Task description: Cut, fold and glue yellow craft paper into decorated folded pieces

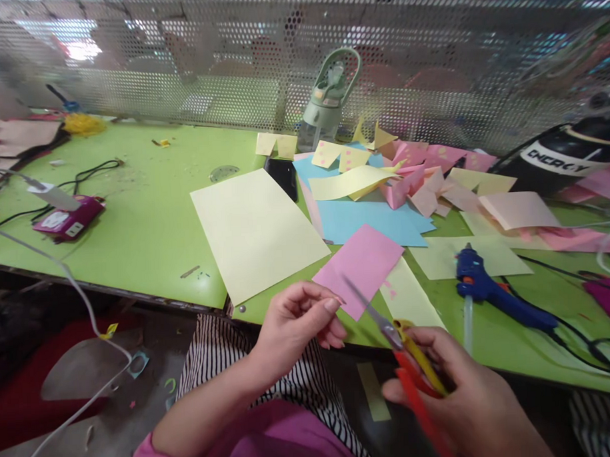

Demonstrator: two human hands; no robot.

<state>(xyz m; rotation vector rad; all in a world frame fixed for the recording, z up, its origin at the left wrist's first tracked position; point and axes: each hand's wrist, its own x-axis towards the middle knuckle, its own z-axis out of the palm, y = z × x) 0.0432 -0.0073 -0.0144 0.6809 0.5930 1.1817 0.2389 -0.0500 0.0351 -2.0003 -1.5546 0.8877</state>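
Note:
My right hand (457,376) grips a pair of scissors (409,358) with red and yellow handles. Their blades look closed and point up and left over a pink paper sheet (369,263), though I cannot tell whether they touch it. Beside that sheet's lower left corner is my left hand (301,315), thumb and forefinger pinched together. Whatever is between those fingertips is too small to make out. A large pale yellow sheet (258,233) lies left of the pink one, and a pale yellow strip with pink marks (412,295) is partly under it.
Cut and folded papers are heaped over blue sheets (365,223) at the back. A blue glue gun (492,288) with its cord rests on the right. Behind stand a green-lidded bottle (323,111) and a phone (283,177). A purple power block (72,220) sits left.

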